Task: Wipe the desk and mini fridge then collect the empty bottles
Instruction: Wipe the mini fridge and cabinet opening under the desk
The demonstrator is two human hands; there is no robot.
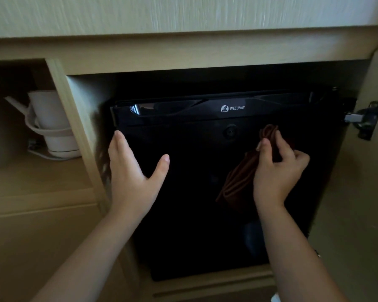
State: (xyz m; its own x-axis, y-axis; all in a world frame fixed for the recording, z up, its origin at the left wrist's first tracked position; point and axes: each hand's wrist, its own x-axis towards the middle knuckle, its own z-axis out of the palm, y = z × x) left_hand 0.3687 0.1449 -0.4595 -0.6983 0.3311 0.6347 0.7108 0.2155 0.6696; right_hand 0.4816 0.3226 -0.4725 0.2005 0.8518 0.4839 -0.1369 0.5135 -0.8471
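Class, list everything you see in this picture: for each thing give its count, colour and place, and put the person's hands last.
cabinet: 1, beige wood, fills the view.
mini fridge: 1, black, in the cabinet's middle recess.
cloth: 1, brown, held against the fridge door.
kettle: 1, white, on the shelf in the left compartment.
hinge: 1, dark metal, on the cabinet's right wall.
left hand: 1, fingers straight, at the fridge door's left edge.
right hand: 1, pinches the cloth.

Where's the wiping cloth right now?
Head view, right of centre: the brown cloth hangs in the grip of the right hand, in front of the mini fridge door, beside its round button.
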